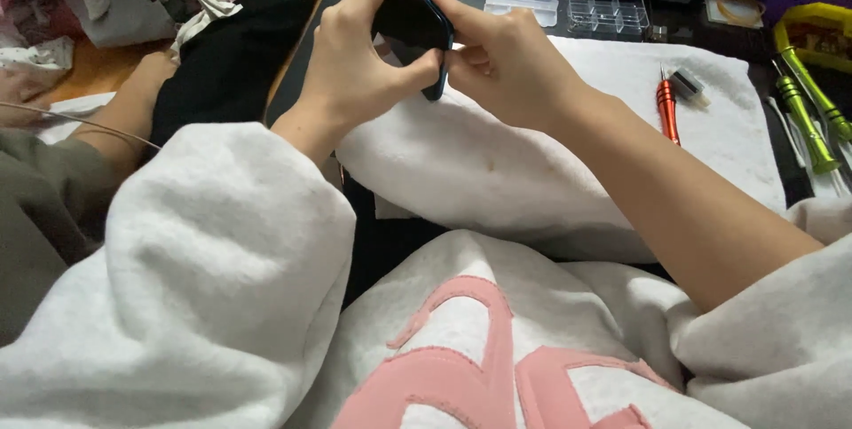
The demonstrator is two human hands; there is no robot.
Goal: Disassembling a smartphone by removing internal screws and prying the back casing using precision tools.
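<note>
Phone (410, 21): upper centre of frame, held tilted above white towel (550, 181). Left hand (359, 61) and right hand (506, 61) both gripping its edges. Risk, judged: slip from fingertip grip, knock against orange screwdriver (667, 110) at right.

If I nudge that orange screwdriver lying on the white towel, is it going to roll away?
Probably not far. The orange screwdriver has a round handle, so it could roll on a hard surface, but the white towel under it looks soft and should brake it. It looks slim and stiff, likely light, with a fine tip worth sparing.
</note>
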